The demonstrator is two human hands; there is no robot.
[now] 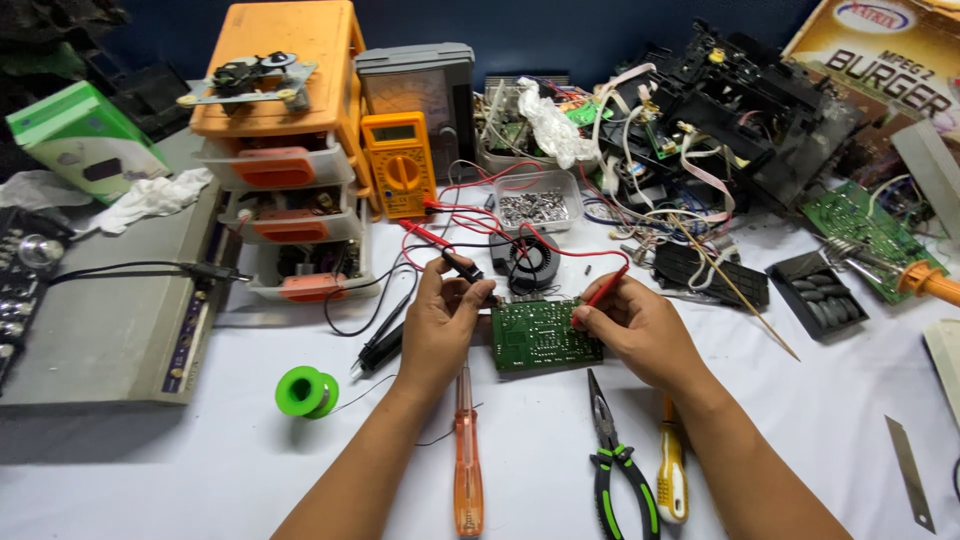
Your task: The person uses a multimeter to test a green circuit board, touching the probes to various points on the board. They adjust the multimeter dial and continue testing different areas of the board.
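Fingers of our left hand (440, 320) pinch a slim black plastic probe (462, 266); our right hand (640, 335) grips a glossy red probe (606, 287). Between both fingertips lies the flat rectangular green circuit board (545, 336), speckled with solder. Needle-nose pliers (615, 460) rest below.

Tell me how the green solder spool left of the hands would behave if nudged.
The green solder spool seems to lie on its round side, so it would probably roll. Its loose wire end trails across the white table and might drag. It likely feels heavy for its size.

wall (560, 30): dark blue | table (800, 420): white cover | light: bright, even
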